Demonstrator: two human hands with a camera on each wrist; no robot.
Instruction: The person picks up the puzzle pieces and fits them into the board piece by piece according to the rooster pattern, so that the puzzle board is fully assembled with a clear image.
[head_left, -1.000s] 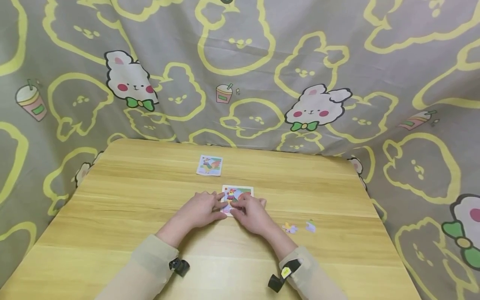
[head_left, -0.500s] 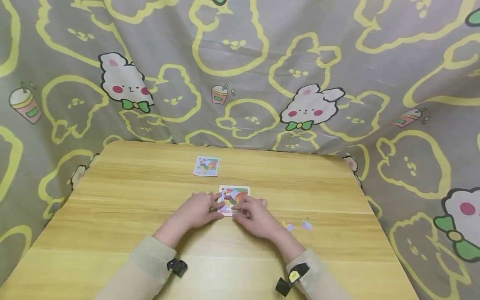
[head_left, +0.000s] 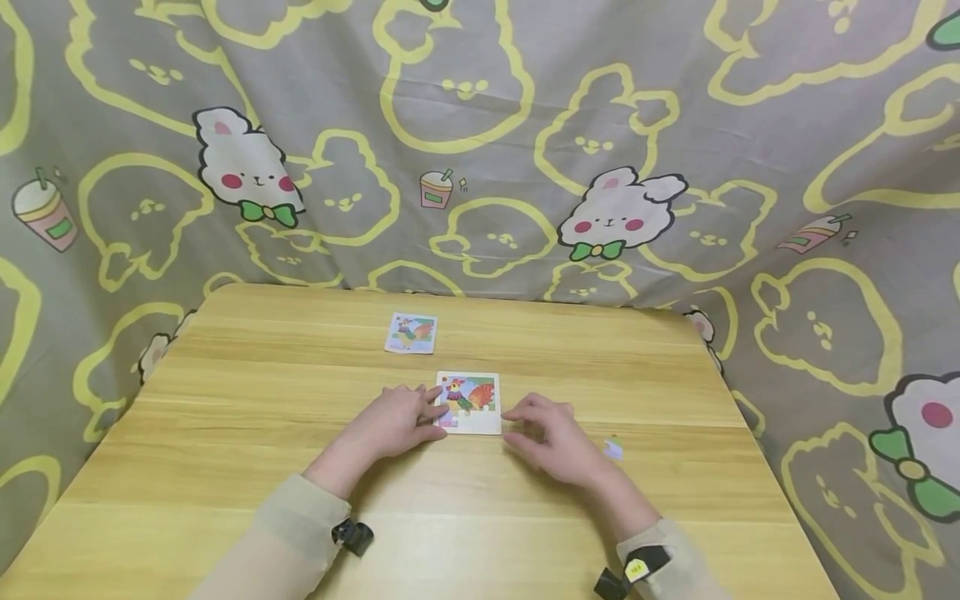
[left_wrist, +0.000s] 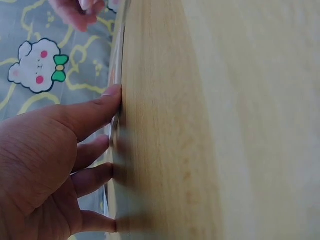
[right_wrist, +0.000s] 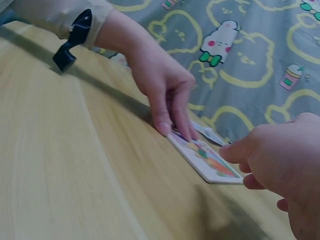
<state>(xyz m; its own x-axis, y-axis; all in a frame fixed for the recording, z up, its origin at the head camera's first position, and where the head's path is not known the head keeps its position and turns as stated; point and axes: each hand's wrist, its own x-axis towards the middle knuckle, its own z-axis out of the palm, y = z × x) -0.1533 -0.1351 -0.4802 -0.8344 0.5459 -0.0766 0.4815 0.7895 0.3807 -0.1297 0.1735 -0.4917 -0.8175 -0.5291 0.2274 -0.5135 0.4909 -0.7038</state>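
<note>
A small square jigsaw puzzle board (head_left: pixel 478 402) with a rooster picture and white border lies mid-table. White base shows along its lower middle and right. My left hand (head_left: pixel 401 421) rests at its left side, thumb near the lower left corner and spread fingers touching the left part. The left wrist view shows thumb and fingertips of this hand (left_wrist: pixel 50 160) along the board's thin edge. Just right of the board hovers my right hand (head_left: pixel 558 437), fingers loosely bent and apart, with nothing visible between them. Beyond its wrist lies a loose bluish puzzle piece (head_left: pixel 613 448).
A picture card (head_left: pixel 411 333) with the same rooster lies behind the board. The wooden table (head_left: pixel 262 392) ends at a patterned grey curtain (head_left: pixel 480 167) at the back and sides. Black straps with cameras sit on both wrists.
My right hand has moved off the board to the right, baring more of the rooster picture. It now covers the spot where a yellow and purple piece lay. The left hand stays put.
</note>
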